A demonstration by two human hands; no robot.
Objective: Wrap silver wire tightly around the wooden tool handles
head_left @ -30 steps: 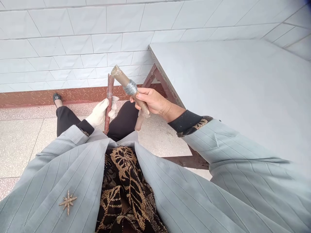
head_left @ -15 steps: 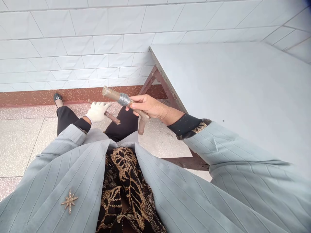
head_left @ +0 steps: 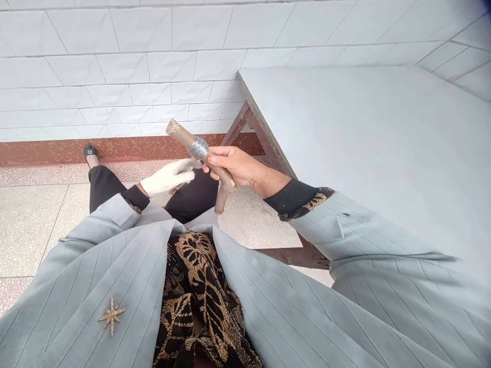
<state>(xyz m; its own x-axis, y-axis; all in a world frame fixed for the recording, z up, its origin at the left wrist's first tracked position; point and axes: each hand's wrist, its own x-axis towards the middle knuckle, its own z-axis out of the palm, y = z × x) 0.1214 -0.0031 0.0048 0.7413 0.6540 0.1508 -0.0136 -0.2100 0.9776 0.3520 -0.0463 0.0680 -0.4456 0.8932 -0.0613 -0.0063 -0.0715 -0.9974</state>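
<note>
My right hand point(head_left: 233, 166), bare, is closed round a forked wooden stick point(head_left: 226, 181) held at a slant in front of my lap. Silver wire point(head_left: 198, 147) is wound in a tight band round the stick, just beyond my fingertips. My left hand point(head_left: 169, 176) wears a white knitted glove and is close to the left of the wire band. Its finger ends reach toward the right fingertips; whether they touch cannot be made out. A small brown part of a thinner stick point(head_left: 175, 188) shows beneath the glove, the rest of it hidden by the hand.
On the right is a pale tabletop point(head_left: 360, 138) on a reddish-brown frame point(head_left: 264, 138). A white tiled wall point(head_left: 115, 71) with a brown base strip stands ahead. Below are the speckled floor point(head_left: 30, 220) and my black shoe point(head_left: 89, 151).
My left hand has moved right, toward the wire band, and turned. The thinner stick has gone with it, now mostly hidden. The forked stick has tilted more steeply in my right hand.
</note>
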